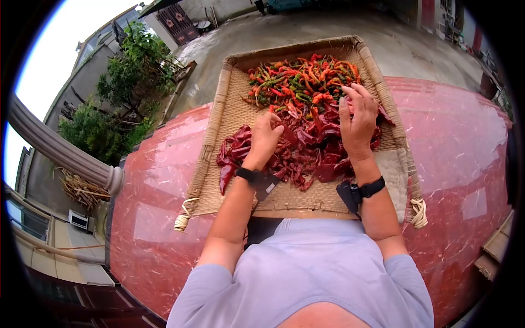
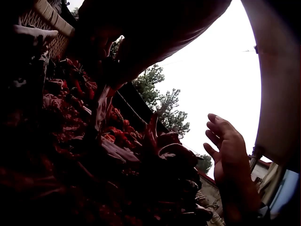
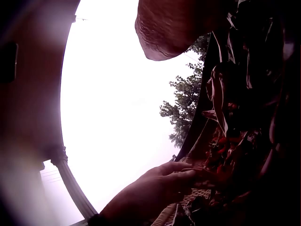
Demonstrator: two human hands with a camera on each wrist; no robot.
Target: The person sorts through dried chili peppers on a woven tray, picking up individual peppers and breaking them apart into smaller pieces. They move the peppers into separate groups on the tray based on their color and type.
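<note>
Dark red dried peppers [image 1: 328, 134] lie heaped in the near half of a woven tray [image 1: 219, 115]; smaller red, orange and green peppers [image 1: 306, 79] fill its far part. My left hand [image 1: 264, 139] is low at the left of the dark heap; in the left wrist view its thumb and finger meet on a wrinkled red pepper [image 2: 101, 110]. My right hand [image 1: 359, 121] hovers over the heap's right side, fingers spread and slightly bent, with nothing visible in it. The left wrist view also shows this right hand [image 2: 231, 153] raised beside the peppers.
The tray rests on a red marbled surface [image 1: 158, 218], with woven loops [image 1: 419, 213] at its near corners. A grey column [image 1: 65, 142] and green plants [image 1: 126, 71] stand to the left. Beyond the tray lies a concrete yard [image 1: 404, 54].
</note>
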